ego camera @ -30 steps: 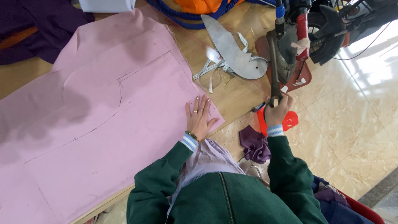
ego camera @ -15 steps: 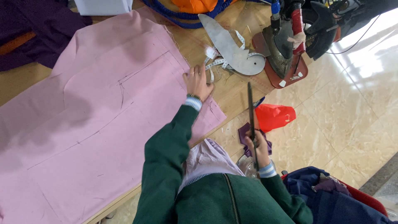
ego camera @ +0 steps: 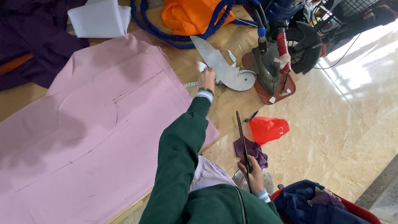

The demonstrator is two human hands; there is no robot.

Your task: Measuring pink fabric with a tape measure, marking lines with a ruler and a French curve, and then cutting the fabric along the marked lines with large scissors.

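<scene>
My left hand (ego camera: 206, 78) reaches across the wooden table (ego camera: 232, 103), its fingers closed on a white measuring tape (ego camera: 191, 84) beside a grey curved ruler (ego camera: 219, 64). My right hand (ego camera: 251, 174) is low by my body, off the table's edge. It grips long dark shears (ego camera: 241, 137) that point up and away from me. A large pink fabric (ego camera: 103, 124) with chalk lines lies flat on the table, left of my green sleeve.
An iron (ego camera: 269, 70) on a red stand sits at the table's right edge. On the floor lie a red plastic bag (ego camera: 267, 128), a purple scrap (ego camera: 253, 151) and a red basket (ego camera: 352, 207) of clothes. Orange cloth (ego camera: 190, 14), blue cord (ego camera: 166, 37) and dark purple cloth (ego camera: 29, 45) are at the back.
My right hand left the iron's side, dropped toward my body and now holds the shears. My left hand moved from the pink fabric's edge up to the measuring tape.
</scene>
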